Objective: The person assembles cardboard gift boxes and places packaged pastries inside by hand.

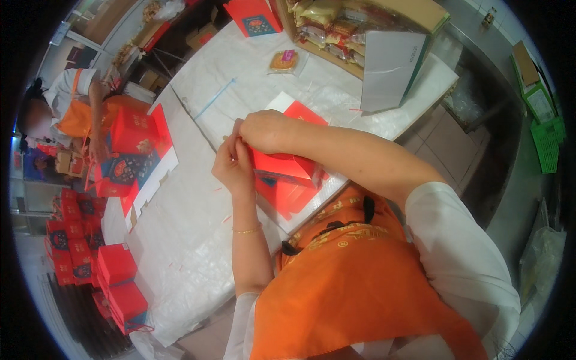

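A red cardboard gift box (288, 164), partly folded, lies before me on the table's near edge, on a flat red and white card sheet (294, 198). My right hand (265, 132) is curled over the box's far left corner, its fingers bent inward. My left hand (235, 164) comes up along the left side, thumb and fingers pinched together against the right fingertips. Both hands grip at that corner; the exact part between the fingertips is hidden by the fingers.
Across the white-covered table (193, 234), a co-worker (76, 103) handles another red box (135, 130). Finished red boxes (72, 234) are stacked at left. A wrapped pastry (284, 60) and a carton of packaged food (333, 36) stand at the far side, with a grey-white box (389, 69) beside it.
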The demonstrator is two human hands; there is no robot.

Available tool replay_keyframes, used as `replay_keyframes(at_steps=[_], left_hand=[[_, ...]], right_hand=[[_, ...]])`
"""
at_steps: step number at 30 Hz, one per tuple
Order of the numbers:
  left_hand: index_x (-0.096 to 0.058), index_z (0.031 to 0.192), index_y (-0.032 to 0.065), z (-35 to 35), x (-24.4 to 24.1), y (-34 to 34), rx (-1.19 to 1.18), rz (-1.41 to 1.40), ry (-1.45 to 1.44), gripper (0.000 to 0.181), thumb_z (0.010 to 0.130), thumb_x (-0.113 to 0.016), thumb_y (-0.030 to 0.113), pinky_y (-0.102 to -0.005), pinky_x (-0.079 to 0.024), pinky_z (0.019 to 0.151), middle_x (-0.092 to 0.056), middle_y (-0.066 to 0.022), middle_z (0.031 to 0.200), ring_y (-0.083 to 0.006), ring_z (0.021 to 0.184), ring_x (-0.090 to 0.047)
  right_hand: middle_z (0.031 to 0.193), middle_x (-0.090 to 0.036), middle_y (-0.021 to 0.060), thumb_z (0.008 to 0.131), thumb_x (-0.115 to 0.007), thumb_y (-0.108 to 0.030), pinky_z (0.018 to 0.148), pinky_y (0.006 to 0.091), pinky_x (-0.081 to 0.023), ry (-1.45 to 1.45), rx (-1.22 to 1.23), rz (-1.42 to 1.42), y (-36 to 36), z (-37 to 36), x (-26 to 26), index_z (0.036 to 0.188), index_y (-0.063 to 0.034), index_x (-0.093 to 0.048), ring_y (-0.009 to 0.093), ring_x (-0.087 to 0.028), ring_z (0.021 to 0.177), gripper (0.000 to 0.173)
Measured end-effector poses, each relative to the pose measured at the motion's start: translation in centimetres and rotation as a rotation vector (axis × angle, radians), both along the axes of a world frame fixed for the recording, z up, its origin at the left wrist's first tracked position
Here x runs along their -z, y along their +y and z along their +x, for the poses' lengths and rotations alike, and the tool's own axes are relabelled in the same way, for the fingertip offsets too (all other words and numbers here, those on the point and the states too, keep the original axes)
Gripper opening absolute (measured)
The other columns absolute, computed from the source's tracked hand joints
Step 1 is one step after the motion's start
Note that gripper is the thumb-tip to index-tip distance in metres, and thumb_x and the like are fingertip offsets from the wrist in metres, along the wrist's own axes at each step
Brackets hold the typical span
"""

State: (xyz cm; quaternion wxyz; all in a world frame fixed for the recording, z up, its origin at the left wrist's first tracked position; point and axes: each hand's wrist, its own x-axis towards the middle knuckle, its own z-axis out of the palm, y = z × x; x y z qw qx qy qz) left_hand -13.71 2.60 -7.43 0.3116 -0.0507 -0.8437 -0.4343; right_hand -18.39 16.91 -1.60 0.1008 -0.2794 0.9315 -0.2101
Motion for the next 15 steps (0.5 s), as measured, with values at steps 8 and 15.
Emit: replay_keyframes(at_steps=[8,15], left_hand=[[-0.076,0.112,0.0016,0.4,1.3,-0.4,0.019,-0.028,0.12,0.02,0.094,-0.067,0.002,-0.0274,-0.054,0.069,-0.077,-0.0094,0.092,-0.013,0.073,-0.068],[-0.074,0.108,0.0,0.9,1.4,-0.6,-0.053,-0.032,0.073,0.016,0.094,-0.067,0.003,-0.0295,-0.054,0.07,-0.075,-0.0113,0.095,-0.0183,0.075,-0.067]], right_hand=[[0.105,-0.074,0.0143,0.088,-0.061,-0.01,0.08,0.0398,-0.058,-0.001,0.005,-0.001,-0.2,0.4,0.2,0.11,-0.0047,-0.072,0.031,-0.072,0.101,0.025],[0.105,-0.075,0.0138,0.09,-0.058,-0.017,0.081,0.0394,-0.058,-0.001,-0.054,0.032,-0.5,1.3,-0.7,0.102,-0.0052,-0.075,0.029,-0.072,0.101,0.023]])
